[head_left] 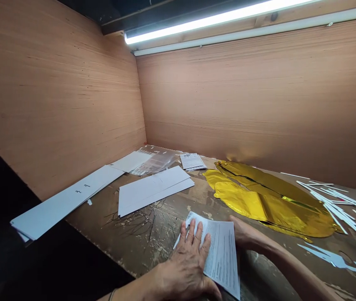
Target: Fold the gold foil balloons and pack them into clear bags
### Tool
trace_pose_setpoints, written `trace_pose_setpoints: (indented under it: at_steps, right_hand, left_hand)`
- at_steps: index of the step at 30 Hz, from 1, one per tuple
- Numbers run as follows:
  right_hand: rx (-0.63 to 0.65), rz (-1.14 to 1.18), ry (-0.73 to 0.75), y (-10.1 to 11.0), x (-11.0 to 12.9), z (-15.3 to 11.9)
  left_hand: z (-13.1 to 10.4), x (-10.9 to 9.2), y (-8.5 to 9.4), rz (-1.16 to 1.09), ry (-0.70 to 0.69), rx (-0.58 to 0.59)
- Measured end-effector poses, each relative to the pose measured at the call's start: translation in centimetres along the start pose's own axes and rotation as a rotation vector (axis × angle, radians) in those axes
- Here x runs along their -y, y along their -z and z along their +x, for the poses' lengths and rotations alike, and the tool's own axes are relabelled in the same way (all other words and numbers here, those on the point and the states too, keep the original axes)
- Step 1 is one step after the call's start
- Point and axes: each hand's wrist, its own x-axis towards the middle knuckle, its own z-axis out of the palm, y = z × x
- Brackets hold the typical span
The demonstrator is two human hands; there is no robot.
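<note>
Pressing with left hand (186, 255), nearest the camera, with fingers spread across printed paper sheet (223, 246). Reaching to its upper right edge with right hand (238, 230); cannot tell whether pinching. Probably light, flexible, easily creased; best held by opposite edges. Lies between both hands, partly under left, on scratched tabletop (148, 253), near gold foil (243, 198).

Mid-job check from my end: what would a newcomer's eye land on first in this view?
Probably the shiny gold foil pieces, spread on the worktop right of centre, and the glowing tube light along the top. Next, the left hand, fingers spread over a printed sheet at the near edge, with the right hand partly hidden at the sheet's right side.
</note>
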Motion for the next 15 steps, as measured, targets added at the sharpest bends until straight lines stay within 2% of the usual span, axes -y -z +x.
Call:
trace_pose_setpoints:
  at_steps: [2,4,6,7,9,11,12,13,15]
  right_hand:
    - [-0.104,-0.097,-0.079,1.4,0.3,-1.0]
    - [-0.290,-0.190,-0.120,2.6,1.1,-2.0]
    - [-0.417,-0.256,-0.035,2.9,2.3,-2.7]
    - [-0.410,-0.270,0.045,2.5,2.8,-2.9]
    - [-0.298,-0.275,0.180,1.2,3.2,-3.0]
    - [-0.193,-0.259,0.192,-0.5,2.9,-2.8]
    - [-0.181,-0.253,0.173,-1.2,2.6,-2.7]
    - [-0.184,-0.239,0.151,-1.7,2.2,-2.6]
    - [-0.185,-0.196,0.117,-2.2,1.5,-2.4]
  left_hand:
    - [0.1,-0.3,0.5,-0.017,0.005,0.064]
    - [0.1,-0.4,0.8,-0.037,0.008,0.080]
    - [0.0,-0.4,0.9,-0.049,0.010,0.079]
    - [0.0,-0.3,0.8,-0.054,0.012,0.072]
    - [-0.1,-0.2,0.5,-0.081,0.008,0.051]
    - [0.0,0.0,0.3,-0.153,0.019,0.016]
    - [0.1,0.2,0.4,-0.213,0.061,-0.031]
    - [0.3,0.4,0.5,-0.292,0.139,-0.112]
    - [1.0,0.9,1.0,-0.518,0.406,-0.347]
